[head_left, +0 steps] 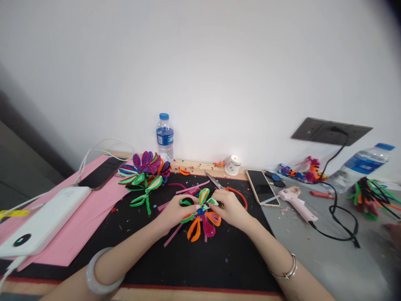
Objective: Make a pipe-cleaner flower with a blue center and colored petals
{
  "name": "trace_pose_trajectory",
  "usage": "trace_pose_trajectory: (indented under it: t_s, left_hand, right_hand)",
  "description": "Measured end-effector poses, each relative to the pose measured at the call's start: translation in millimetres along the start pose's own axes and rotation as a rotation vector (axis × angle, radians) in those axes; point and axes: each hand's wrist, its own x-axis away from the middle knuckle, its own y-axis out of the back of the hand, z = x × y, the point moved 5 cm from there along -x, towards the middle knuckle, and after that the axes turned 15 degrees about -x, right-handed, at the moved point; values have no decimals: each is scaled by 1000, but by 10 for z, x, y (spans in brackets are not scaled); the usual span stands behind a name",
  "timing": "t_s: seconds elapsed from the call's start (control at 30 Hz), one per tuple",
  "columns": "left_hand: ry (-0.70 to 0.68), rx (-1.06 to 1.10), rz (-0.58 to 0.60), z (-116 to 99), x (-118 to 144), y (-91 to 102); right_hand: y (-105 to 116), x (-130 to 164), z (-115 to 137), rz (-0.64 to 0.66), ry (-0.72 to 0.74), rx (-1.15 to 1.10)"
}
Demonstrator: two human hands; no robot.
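Note:
Between my two hands is a pipe cleaner flower [209,228] with orange, magenta and green-white looped petals round a blue centre. My left hand [179,210] pinches its green petals on the left side. On the right, my right hand [231,208] has its fingers closed on a green-white petal near the centre. Loose pink pipe cleaners [173,235] lie under and behind the flower. Just beyond my right hand rest scissors with orange handles [238,195], blades pointing up and left. Finished-looking pipe cleaner flowers [145,180] in purple, green and orange stand to the left.
A black mat [175,271] covers the middle. Pink sheets [67,234], a white power bank [44,219] and a dark phone [102,172] lie left. Behind are a water bottle [165,138] and paper cup [232,165]. Rightward are another phone [262,186] and a corded pink glue gun [299,205].

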Motion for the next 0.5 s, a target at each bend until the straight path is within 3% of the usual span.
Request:
trace_pose_trajectory:
  t_s: [0.5]
  left_hand:
    - [-12,-25,-16,53,-22,-7]
  right_hand:
    - [-18,0,10,13,2,18]
